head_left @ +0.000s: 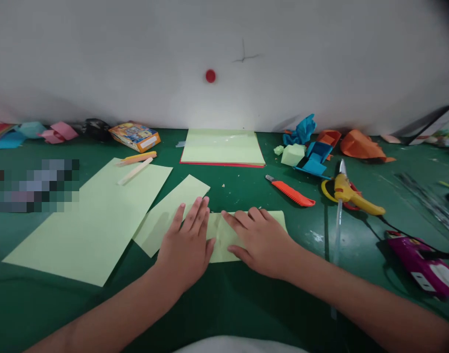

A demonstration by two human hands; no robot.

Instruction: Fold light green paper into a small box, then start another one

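A pale green paper strip (224, 250) lies crosswise on the green table in front of me, with slight creases in its middle. My right hand (261, 238) rests on its right part, fingers spread and bent a little. Over the strip's left end lies my left hand (187, 240), flat with fingers stretched out, hiding that end. A second pale green strip (176, 201) lies slanted beside and partly under my left hand. Further left is a large pale green sheet (88, 230). Neither hand grips anything.
An orange box cutter (292, 192) and a yellow glue gun (351, 193) on scissors lie to the right, near a purple power strip (423, 262). Stacked sheets (222, 147), a small box (135, 136) and crumpled blue (304, 130) and orange paper (362, 144) line the wall.
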